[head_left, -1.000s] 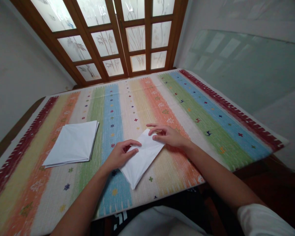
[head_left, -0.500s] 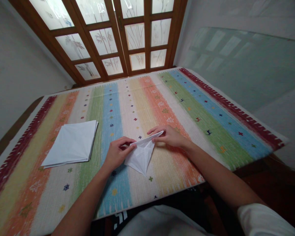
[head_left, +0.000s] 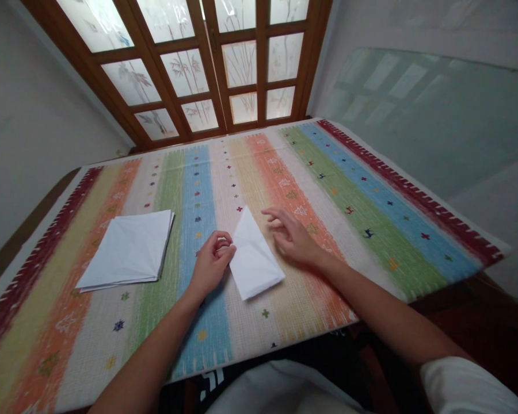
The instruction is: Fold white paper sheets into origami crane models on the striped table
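Your left hand (head_left: 211, 264) is pinching the left edge of the freshly turned folded white paper (head_left: 255, 259) on the bench (head_left: 349, 247), while your right hand (head_left: 296, 238), having let go, is hovering loosely open beside it, leaving one hand controlling the sheet.

1. The folded paper (head_left: 255, 256) is coloured plain white.
2. Left of the folded paper, the paper stack (head_left: 127, 247) is likewise coloured white.
3. The tablecloth (head_left: 373, 264) is striped: leftward from the folded paper, blue, green, cream, orange, yellow and dark red are shown.
4. Rightward from the folded paper, yellow, orange, cream, green, blue and dark red are shown.
5. Right of the folded paper, the green stripe is dotted with small animal figures in red, orange and dark blue.
6. Beyond the folded paper, pale panes (head_left: 183, 72) are patterned with grey plants and framed in brown.
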A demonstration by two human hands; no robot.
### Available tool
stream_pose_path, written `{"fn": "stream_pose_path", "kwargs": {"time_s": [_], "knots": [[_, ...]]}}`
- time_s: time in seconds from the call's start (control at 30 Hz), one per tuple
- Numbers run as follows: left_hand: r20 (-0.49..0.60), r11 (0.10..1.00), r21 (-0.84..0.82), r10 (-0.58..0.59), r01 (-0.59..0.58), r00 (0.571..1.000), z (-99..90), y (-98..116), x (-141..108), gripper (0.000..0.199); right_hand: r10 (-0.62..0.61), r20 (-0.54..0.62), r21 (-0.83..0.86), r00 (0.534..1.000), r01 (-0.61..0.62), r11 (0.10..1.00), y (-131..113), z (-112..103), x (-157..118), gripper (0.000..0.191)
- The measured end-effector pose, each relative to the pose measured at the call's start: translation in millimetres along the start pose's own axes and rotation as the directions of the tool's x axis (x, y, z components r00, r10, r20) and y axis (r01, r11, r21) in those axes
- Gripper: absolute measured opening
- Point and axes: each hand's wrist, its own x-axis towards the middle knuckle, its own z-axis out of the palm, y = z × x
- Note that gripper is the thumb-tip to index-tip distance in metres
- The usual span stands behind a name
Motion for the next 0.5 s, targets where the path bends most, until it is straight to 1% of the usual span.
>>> {"fn": "stream_pose_path", "kwargs": {"time_s": [0.03,0.07,0.1,0.13,0.17,0.2,0.23,0.27,0.3,0.33,0.4,0.47,0.5], "knots": [[-0.03,0.999,0.035,0.004,-0.003,1.0,-1.0,-1.6,2.3,0.023,-0.104,0.062,-0.137,0.993,0.111,0.984,-0.2,-1.4,-1.3,0.05],[-0.05,0.998,0.065,-0.006,0.009,0.999,-1.9,-3.0,4.5,0.021,-0.179,0.167,-0.208,0.97,0.212,0.955,-0.6,-2.6,-2.7,0.05],[-0.069,0.996,0.083,-0.024,0.029,0.997,-2.7,-4.4,6.4,0.021,-0.222,0.277,-0.232,0.935,0.29,0.929,-1.2,-3.4,-4.2,0.052],[-0.088,0.995,0.087,-0.049,0.056,0.995,-3.2,-5.6,8.0,0.022,-0.245,0.363,-0.233,0.899,0.343,0.91,-2.0,-3.5,-5.6,0.058],[-0.108,0.993,0.077,-0.077,0.086,0.991,-3.3,-6.7,9.2,0.024,-0.253,0.428,-0.223,0.868,0.373,0.901,-2.8,-3.2,-6.8,0.064],[-0.131,0.992,0.055,-0.104,0.112,0.986,-3.3,-7.6,9.9,0.026,-0.253,0.469,-0.215,0.846,0.387,0.897,-3.6,-2.3,-7.8,0.071],[-0.152,0.991,0.026,-0.127,0.132,0.98,-3.0,-8.4,10.4,0.028,-0.249,0.487,-0.217,0.837,0.392,0.894,-4.3,-1.0,-8.5,0.076],[-0.169,0.989,-0.006,-0.143,0.145,0.975,-2.7,-9.1,10.5,0.031,-0.245,0.489,-0.228,0.837,0.393,0.891,-4.8,0.6,-8.7,0.078],[-0.178,0.988,-0.033,-0.153,0.15,0.972,-2.3,-9.8,10.4,0.034,-0.24,0.477,-0.249,0.846,0.392,0.886,-5.2,2.5,-8.6,0.076],[-0.178,0.988,-0.05,-0.156,0.149,0.972,-2.0,-10.4,10.0,0.036,-0.237,0.454,-0.277,0.859,0.389,0.878,-5.3,4.5,-8.0,0.069],[-0.159,0.99,-0.045,-0.142,0.137,0.977,-1.5,-11.4,8.5,0.04,-0.236,0.385,-0.337,0.892,0.375,0.864,-4.8,8.3,-6.1,0.047],[-0.129,0.994,0.026,-0.102,0.106,0.986,-1.3,-11.7,6.6,0.039,-0.242,0.318,-0.366,0.917,0.354,0.861,-2.8,10.9,-3.9,0.025],[-0.119,0.994,0.084,-0.065,0.076,0.991,-1.4,-11.5,5.6,0.037,-0.241,0.287,-0.364,0.927,0.339,0.867,-1.4,11.6,-3.0,0.02]]}}
